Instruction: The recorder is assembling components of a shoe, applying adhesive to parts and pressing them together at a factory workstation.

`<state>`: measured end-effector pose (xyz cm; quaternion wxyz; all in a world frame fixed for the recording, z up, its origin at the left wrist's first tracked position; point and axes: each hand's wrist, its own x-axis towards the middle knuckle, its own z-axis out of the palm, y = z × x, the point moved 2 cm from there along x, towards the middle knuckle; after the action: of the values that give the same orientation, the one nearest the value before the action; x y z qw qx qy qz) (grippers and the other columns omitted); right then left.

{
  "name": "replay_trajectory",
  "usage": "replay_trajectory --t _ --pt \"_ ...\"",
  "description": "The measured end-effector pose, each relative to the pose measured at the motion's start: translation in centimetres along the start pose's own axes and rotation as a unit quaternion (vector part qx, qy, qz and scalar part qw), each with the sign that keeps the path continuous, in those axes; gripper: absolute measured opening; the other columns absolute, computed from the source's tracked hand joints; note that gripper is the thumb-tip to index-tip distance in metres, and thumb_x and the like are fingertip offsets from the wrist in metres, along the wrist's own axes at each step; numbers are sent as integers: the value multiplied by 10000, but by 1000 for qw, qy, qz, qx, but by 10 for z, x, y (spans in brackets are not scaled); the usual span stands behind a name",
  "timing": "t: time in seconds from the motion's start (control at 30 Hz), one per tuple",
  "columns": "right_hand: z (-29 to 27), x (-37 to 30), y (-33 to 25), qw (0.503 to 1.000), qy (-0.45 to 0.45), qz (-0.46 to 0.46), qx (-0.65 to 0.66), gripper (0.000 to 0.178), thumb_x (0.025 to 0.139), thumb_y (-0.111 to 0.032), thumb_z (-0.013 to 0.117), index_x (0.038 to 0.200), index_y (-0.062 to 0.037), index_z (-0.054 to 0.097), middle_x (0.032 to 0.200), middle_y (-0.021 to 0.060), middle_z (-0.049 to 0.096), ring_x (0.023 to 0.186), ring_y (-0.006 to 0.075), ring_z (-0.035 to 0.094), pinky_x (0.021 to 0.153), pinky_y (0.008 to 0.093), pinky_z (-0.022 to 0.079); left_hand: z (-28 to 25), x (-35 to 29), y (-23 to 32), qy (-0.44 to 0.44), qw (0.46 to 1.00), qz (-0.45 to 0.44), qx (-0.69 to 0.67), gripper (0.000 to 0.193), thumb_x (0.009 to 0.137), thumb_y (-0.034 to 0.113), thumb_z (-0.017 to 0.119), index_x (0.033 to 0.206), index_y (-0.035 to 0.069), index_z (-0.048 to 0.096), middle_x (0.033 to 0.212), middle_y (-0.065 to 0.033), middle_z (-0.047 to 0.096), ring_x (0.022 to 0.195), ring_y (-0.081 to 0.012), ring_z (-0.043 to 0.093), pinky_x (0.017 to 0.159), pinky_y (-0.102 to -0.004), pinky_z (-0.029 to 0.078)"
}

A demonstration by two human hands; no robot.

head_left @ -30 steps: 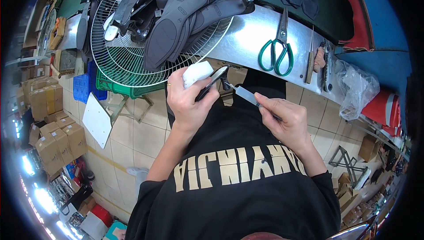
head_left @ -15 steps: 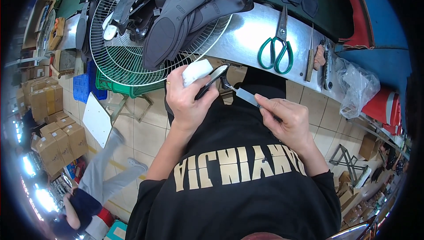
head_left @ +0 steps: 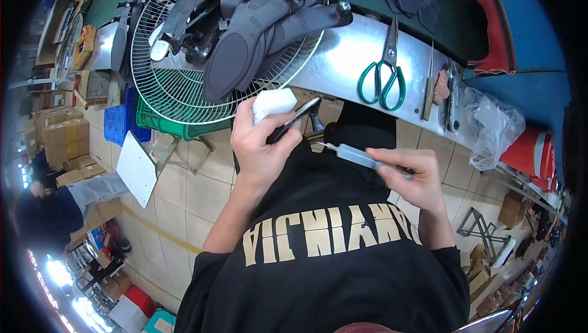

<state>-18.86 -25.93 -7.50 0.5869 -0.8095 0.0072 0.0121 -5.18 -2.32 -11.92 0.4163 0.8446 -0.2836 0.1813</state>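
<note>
My left hand [head_left: 260, 140] is closed around a small dark heeled shoe part [head_left: 300, 115], its narrow heel sticking out to the right. A white block or folded pad [head_left: 273, 104] is pinched in the same hand; I cannot tell which. In my right hand [head_left: 411, 175] is a slim tool with a grey handle and a thin pointed metal tip [head_left: 355, 155]. Its tip points left, below the heel and apart from it. Both hands are above my lap, in front of the bench edge.
A round wire grille [head_left: 202, 120] bears several dark heeled shoe soles [head_left: 236, 57]. Green-handled scissors [head_left: 381, 79] and a wooden-handled tool [head_left: 428, 94] lie on the metal bench [head_left: 334, 57]. Nearby are a clear plastic bag [head_left: 493, 128], a green crate [head_left: 171, 126] and a white stool [head_left: 136, 169].
My right hand has drawn the pointed tool right and slightly down, away from the heel. The left hand stays nearly in place. Another person at the left has moved farther off.
</note>
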Motion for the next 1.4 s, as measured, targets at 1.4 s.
replay_trajectory --t 1.4 --pt "-47 84 103 929 277 -15 -246 274 942 -96 580 1202 -29 639 793 43 631 633 104 494 592 258 402 -32 27 18 -191 830 -290 -437 492 993 131 522 1463 43 408 1061 -76 640 750 -101 594 667 -236 502"
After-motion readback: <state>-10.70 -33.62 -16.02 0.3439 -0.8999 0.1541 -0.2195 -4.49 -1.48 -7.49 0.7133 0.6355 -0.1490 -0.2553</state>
